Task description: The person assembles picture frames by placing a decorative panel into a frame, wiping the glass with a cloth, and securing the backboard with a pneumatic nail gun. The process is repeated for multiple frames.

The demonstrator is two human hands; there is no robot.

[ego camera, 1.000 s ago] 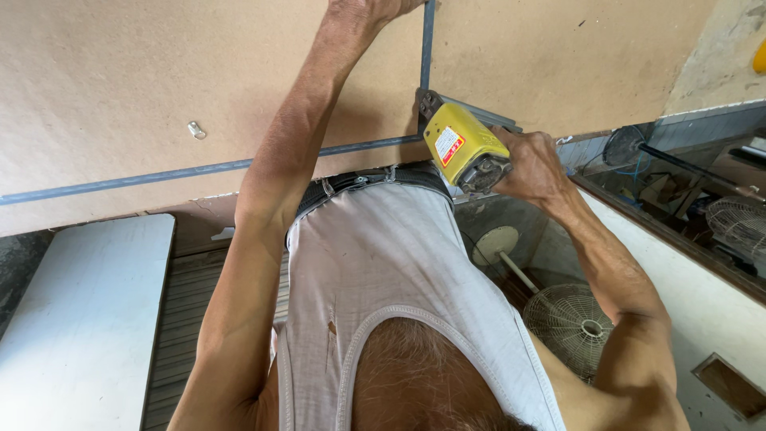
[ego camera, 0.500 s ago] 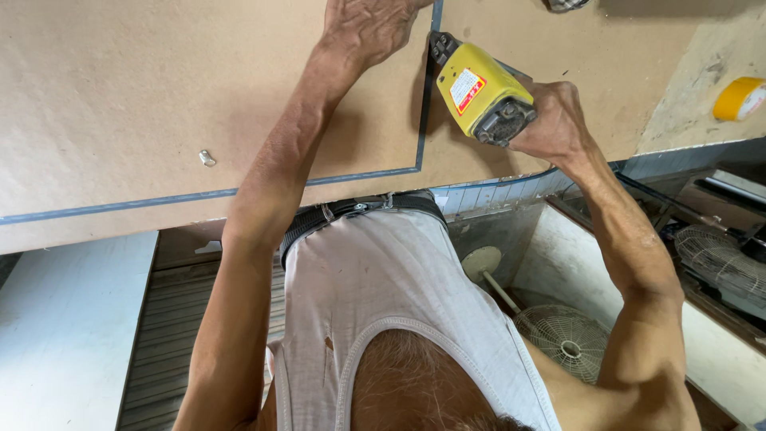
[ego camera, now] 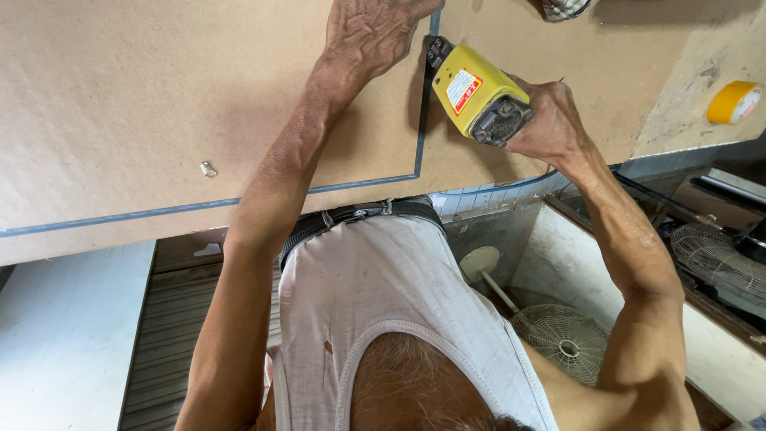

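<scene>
My left hand (ego camera: pixel 375 32) lies flat on a large brown fibreboard panel (ego camera: pixel 120 104), just left of a vertical blue strip (ego camera: pixel 420 120). My right hand (ego camera: pixel 550 120) grips a yellow power nailer (ego camera: pixel 479 92). The tool's nose touches the blue strip near the top of the view. A second blue strip (ego camera: pixel 159 211) runs across the board and meets the vertical one at a corner. My white sleeveless shirt and belt fill the lower middle of the view.
A small metal piece (ego camera: pixel 207 168) lies on the board at the left. A yellow tape roll (ego camera: pixel 732 101) sits on the right. A fan (ego camera: pixel 562 339) stands below, with another fan grille (ego camera: pixel 718 255) at the right. A white panel (ego camera: pixel 64 319) lies at the lower left.
Both hands and the nailer have moved away from the strips' corner, farther along the vertical blue strip. The board has slid down in view and the tape roll has come fully into sight.
</scene>
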